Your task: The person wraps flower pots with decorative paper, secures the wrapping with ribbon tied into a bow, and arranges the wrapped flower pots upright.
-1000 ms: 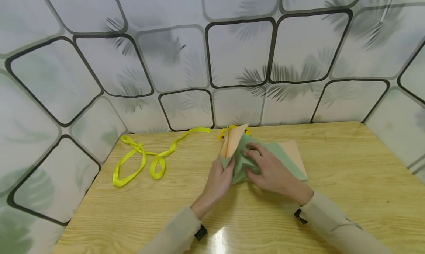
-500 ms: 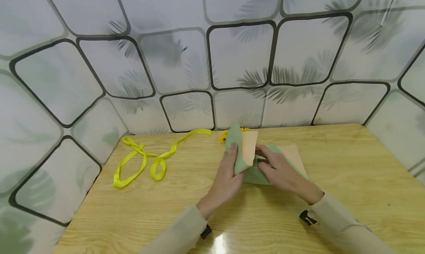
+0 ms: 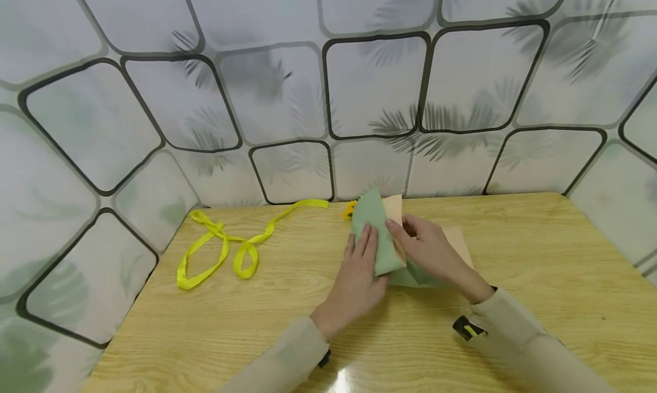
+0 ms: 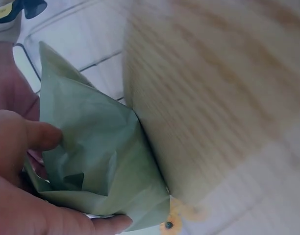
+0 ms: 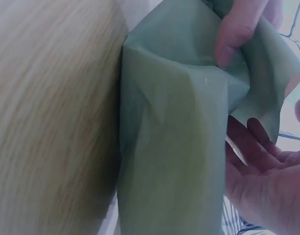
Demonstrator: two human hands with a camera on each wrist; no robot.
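Note:
A sheet of wrapping paper [image 3: 370,227], green on one face and peach on the other, is folded over near the middle of the table. My left hand [image 3: 354,287] holds the fold, its fingers lying on the green face; in the left wrist view the thumb [image 4: 44,136] presses the paper. With its thumb at the flap's edge and fingers behind it, my right hand [image 3: 438,256] pinches the paper. The right wrist view has those fingers [image 5: 253,142] partly hidden by the flap. Yellow sunflowers [image 3: 349,210] peek out behind the paper, mostly covered.
A long yellow ribbon [image 3: 246,249] lies in loose loops at the table's left. The wooden table [image 3: 539,279] meets a patterned wall covering [image 3: 377,85] at the back. More peach paper [image 3: 455,239] lies flat right of the fold.
The left flap has been folded over to the right, so its green face now covers most of the peach. My left fingers have come to lie flatter on it; my right hand has reached its edge.

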